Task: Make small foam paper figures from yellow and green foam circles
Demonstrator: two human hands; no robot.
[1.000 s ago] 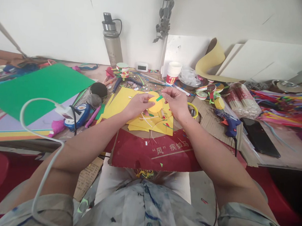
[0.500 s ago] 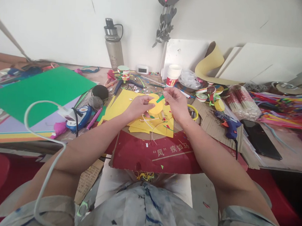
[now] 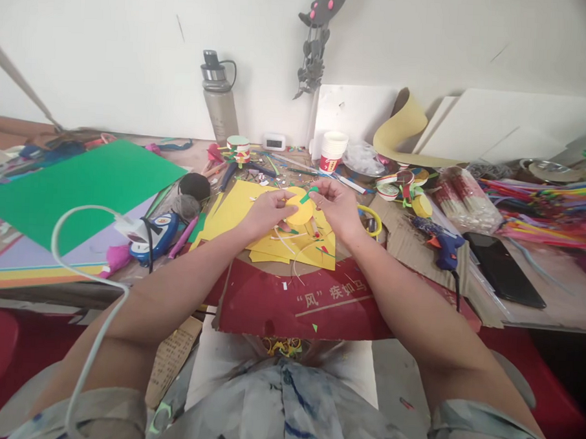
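Note:
My left hand (image 3: 272,212) is closed on the left edge of a yellow paper disc (image 3: 300,212), thumb on top. A small green paper strip (image 3: 308,194) lies across the disc's upper right part. Its outer end is pinched between the thumb and fingers of my right hand (image 3: 335,202). Whether the strip is stuck to the disc I cannot tell. Under both hands are yellow paper sheets (image 3: 235,207) strewn with thin cut scraps, on top of a red cardboard piece (image 3: 289,310).
A blue glue gun (image 3: 442,245) and a black phone (image 3: 504,269) lie to the right. Paper cups (image 3: 333,150), a roll of tape (image 3: 372,221) and a grey bottle (image 3: 219,106) stand around the work. Green paper (image 3: 90,188) and a white cable (image 3: 85,366) are at left.
The green strip's free end lifted slightly and tilted, and now my right fingers sit closer over it. The disc stays in my left hand. The whole view has shifted a little with my head.

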